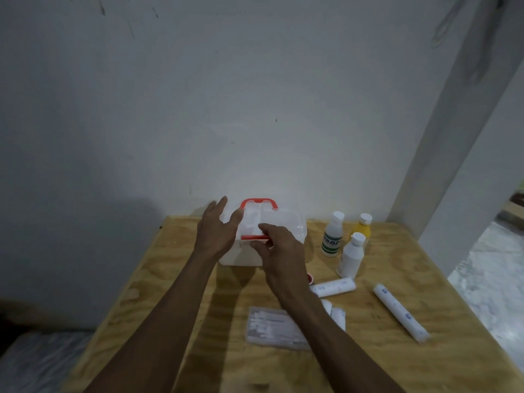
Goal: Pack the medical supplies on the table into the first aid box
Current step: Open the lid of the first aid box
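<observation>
One first aid box [272, 222], clear plastic with a red handle [258, 202] and a red latch [253, 237], sits at the far edge of the plywood desk [170, 279], pretty much against the wall and a bit left of the middle. Lid looks to be on. Left hand [217, 232] is up at the box's left side with fingers [219, 204] spread wide, not gripping anything as far as I can see. Right hand [279, 256] is over the front of the box right by the latch, fingers curled in narrow; can't tell if it's actually pinching the latch or just touching it.

Rest of the supplies are still out on the desk. Three bottles stand near the far right: a white one with a green label [332, 235], a yellow one [362, 226] and a plain white one [351, 255]. Closer in, a gauze roll [336, 286] lies just right of the right wrist, a longer roll [399, 312] toward the right edge, and a clear flat packet [270, 327] lies mid-desk, partly under the right forearm.
</observation>
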Tool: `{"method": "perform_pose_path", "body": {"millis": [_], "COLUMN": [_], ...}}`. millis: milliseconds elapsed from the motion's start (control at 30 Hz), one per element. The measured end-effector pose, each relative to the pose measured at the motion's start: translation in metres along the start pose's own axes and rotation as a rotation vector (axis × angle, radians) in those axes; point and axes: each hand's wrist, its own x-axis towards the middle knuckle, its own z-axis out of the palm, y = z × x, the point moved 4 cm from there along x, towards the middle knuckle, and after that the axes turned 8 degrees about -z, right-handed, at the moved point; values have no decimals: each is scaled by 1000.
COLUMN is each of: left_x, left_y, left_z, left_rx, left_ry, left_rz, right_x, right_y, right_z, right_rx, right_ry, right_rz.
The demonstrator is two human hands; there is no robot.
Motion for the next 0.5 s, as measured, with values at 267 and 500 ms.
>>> {"method": "perform_pose_path", "body": {"millis": [267,500], "left_x": [2,7], "left_y": [-3,-12], "left_z": [-3,-5], "left_rx": [-158,-591], "left_ry": [-28,-25], "left_rz": [-17,-221], "right_x": [25,44], "right_y": [9,0], "right_z": [-9,-20], "right_rx": [-348,-102], "right_ry": [-75,-86], "right_rz": [-416,-386]}}
